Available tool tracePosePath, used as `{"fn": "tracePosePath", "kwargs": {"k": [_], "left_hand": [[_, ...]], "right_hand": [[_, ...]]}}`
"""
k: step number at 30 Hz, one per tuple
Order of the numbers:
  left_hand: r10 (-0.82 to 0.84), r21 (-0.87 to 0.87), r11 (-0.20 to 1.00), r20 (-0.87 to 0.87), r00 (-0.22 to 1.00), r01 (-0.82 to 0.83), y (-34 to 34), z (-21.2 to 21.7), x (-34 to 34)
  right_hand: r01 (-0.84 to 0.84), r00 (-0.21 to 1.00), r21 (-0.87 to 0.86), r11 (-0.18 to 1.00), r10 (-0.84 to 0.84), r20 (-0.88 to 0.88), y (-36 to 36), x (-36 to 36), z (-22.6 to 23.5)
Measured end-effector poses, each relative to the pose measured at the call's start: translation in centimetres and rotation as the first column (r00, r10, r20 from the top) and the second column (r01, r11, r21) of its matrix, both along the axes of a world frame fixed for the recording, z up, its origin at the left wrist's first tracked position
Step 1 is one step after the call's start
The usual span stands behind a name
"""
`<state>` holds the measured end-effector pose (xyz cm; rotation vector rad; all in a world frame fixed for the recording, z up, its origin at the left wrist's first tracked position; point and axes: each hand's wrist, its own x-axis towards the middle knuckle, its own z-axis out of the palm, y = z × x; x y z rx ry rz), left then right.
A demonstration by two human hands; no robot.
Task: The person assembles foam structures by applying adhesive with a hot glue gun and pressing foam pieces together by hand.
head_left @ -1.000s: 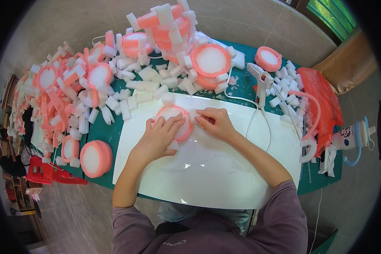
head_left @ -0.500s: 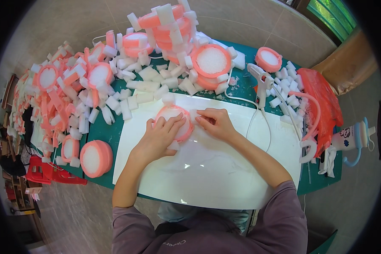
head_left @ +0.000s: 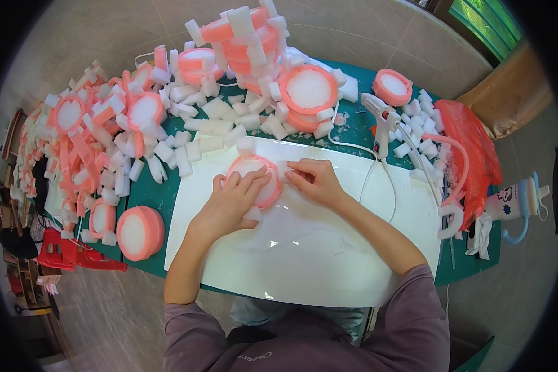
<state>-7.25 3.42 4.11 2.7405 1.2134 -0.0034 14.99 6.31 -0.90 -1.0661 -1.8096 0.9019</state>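
Observation:
A round white foam disc (head_left: 247,165) with a pink foam rim lies on the glossy white board (head_left: 316,254). My left hand (head_left: 228,203) bends over it from the left, fingers gripping across its top and edge. At the disc's right edge, my right hand (head_left: 319,180) pinches a small white foam block (head_left: 283,169) against the pink rim. Another foam block (head_left: 245,146) sits at the far edge of the disc, and a third foam block (head_left: 253,214) shows at its near edge, partly behind my left hand.
A white glue gun (head_left: 383,124) stands beyond the board, its cord trailing over it. Pink-and-white foam pieces (head_left: 146,111) heap up at the back left. A thick pink disc (head_left: 141,232) lies left of the board. At the right are a red plastic bag (head_left: 471,158) and a cup (head_left: 504,201).
Almost nothing differs. The disc and its blocks have shifted very slightly toward the left, with both hands keeping the same hold.

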Motion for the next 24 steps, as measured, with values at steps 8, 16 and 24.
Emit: {"fn": "tracePosePath", "kwargs": {"k": [8,16,24], "left_hand": [[-0.008,0.005,1.000,0.011,1.000,0.008,0.07,-0.13,0.00],[-0.002,-0.010,1.000,0.000,1.000,0.002,0.08,-0.07,0.05],[-0.009,-0.009,1.000,-0.005,1.000,0.009,0.03,-0.11,0.01]], "right_hand": [[0.008,1.000,0.015,1.000,-0.008,0.018,-0.03,0.02,0.17],[0.014,1.000,0.014,1.000,-0.015,0.020,-0.10,0.03,0.28],[0.011,1.000,-0.007,1.000,-0.010,0.017,0.01,0.03,0.00]]}}
